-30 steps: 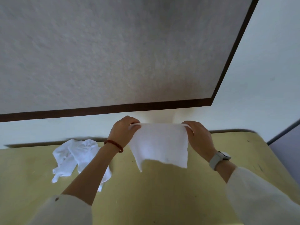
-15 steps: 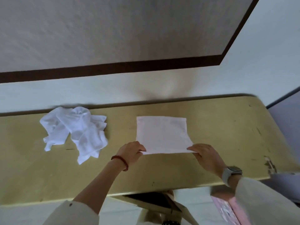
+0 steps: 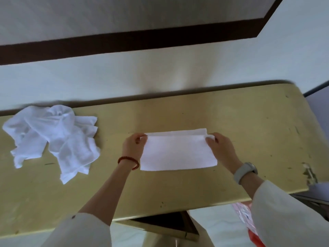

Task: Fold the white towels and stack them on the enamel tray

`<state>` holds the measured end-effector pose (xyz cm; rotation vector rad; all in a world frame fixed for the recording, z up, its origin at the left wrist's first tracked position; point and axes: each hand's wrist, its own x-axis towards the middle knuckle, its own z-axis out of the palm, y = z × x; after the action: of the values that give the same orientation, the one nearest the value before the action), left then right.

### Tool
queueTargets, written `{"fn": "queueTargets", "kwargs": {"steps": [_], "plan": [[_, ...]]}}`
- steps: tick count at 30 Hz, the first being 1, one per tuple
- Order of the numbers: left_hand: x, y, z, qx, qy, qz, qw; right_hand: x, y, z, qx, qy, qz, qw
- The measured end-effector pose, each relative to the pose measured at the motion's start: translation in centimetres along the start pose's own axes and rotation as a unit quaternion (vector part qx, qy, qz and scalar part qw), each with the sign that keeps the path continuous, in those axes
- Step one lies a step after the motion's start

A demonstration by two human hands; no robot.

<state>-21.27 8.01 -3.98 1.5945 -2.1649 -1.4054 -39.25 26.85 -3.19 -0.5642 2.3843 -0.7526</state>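
A white towel point(image 3: 177, 152) lies folded in half on the yellow table point(image 3: 249, 132), its upper layer brought up close to the far edge. My left hand point(image 3: 132, 148) pinches the folded layer's far left corner. My right hand point(image 3: 220, 150) pinches the far right corner. A heap of crumpled white towels point(image 3: 53, 138) sits at the table's left. No enamel tray is in view.
The table stands against a pale wall with a dark brown band point(image 3: 124, 43). Its right end is rounded and chipped point(image 3: 309, 173). A red and pink object point(image 3: 249, 227) lies on the floor below the near edge.
A second ago I held the towel up in the air. Half a second ago it lay flat, pinched at its near corners. Both hands have carried the near edge up and over to the far edge.
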Motion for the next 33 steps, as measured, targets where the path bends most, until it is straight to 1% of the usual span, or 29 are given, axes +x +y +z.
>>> {"fn": "queueTargets", "kwargs": {"steps": [2, 4, 9, 13, 22, 27, 28, 30, 31, 33], "plan": [[1.0, -0.1, 0.6, 0.007, 0.035, -0.013, 0.999, 1.4, -0.5, 0.7, 0.008, 0.027, 0.007, 1.000], [1.7, -0.6, 1.0, 0.015, 0.058, -0.025, 0.998, 2.4, -0.5, 1.4, 0.003, 0.035, 0.015, 0.999], [2.7, -1.9, 1.4, -0.010, 0.084, -0.059, 0.995, 3.7, -0.1, 2.6, 0.010, 0.053, 0.024, 0.998], [3.1, -2.3, 1.5, -0.020, 0.087, -0.062, 0.994, 4.2, 0.1, 3.2, 0.014, 0.067, 0.031, 0.997], [3.5, -2.6, 1.7, 0.022, 0.089, -0.058, 0.994, 4.8, 0.4, 3.9, -0.001, 0.092, 0.045, 0.995], [3.6, -2.3, 1.9, 0.039, 0.093, -0.074, 0.992, 4.8, 0.2, 3.9, 0.016, 0.115, 0.046, 0.992], [3.6, -2.2, 1.9, 0.044, 0.095, -0.079, 0.991, 4.7, 0.3, 4.1, -0.001, 0.126, 0.040, 0.991], [3.7, -2.0, 1.9, 0.064, 0.095, -0.078, 0.990, 4.5, 0.3, 4.4, -0.070, 0.152, 0.006, 0.986], [3.7, -1.9, 1.9, 0.074, 0.092, -0.075, 0.990, 4.2, 0.4, 4.6, -0.118, 0.166, -0.028, 0.979], [3.5, -1.7, 1.8, 0.088, 0.087, -0.073, 0.990, 3.7, 0.6, 5.1, -0.210, 0.198, -0.127, 0.949]]}}
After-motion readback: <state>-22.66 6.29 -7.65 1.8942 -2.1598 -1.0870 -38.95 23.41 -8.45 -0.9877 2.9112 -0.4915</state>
